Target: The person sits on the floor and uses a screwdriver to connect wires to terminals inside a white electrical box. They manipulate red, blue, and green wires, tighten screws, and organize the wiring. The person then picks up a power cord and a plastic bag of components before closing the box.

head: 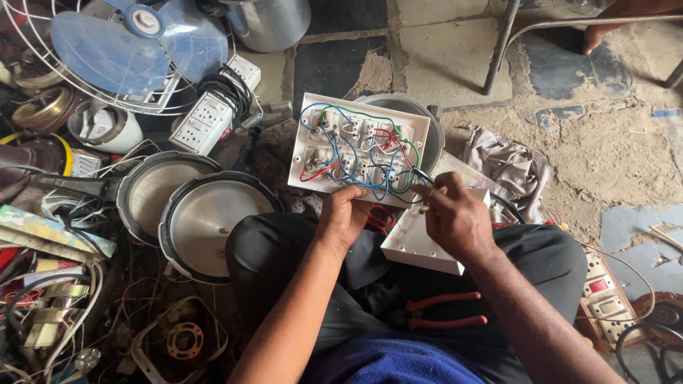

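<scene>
Switchboard plate (359,146) turned back-side up, held just above the knees and over the floor (605,149), white, with blue, red and green wires (370,160) looped between the switch backs. White box (420,242) lying open on the lap below it, touching the right wrist. Left hand (346,213) at the plate's near edge, grip closed on that edge, thumb on top, keeping the plate tilted toward the face. Right hand (455,217) at the plate's near right corner, grip narrow, pinched around a thin tool (425,178) whose dark tip meets the wires there. Red-handled pliers (441,311) resting loose on the lap, apart from both hands.

Judged from this: wiring work at the corner terminal, mid-way, plate not yet joined to the box. Next move likely calling for a steady left hold, a small precise push or twist of the tool tip, no tugging on neighbouring wires.
</scene>
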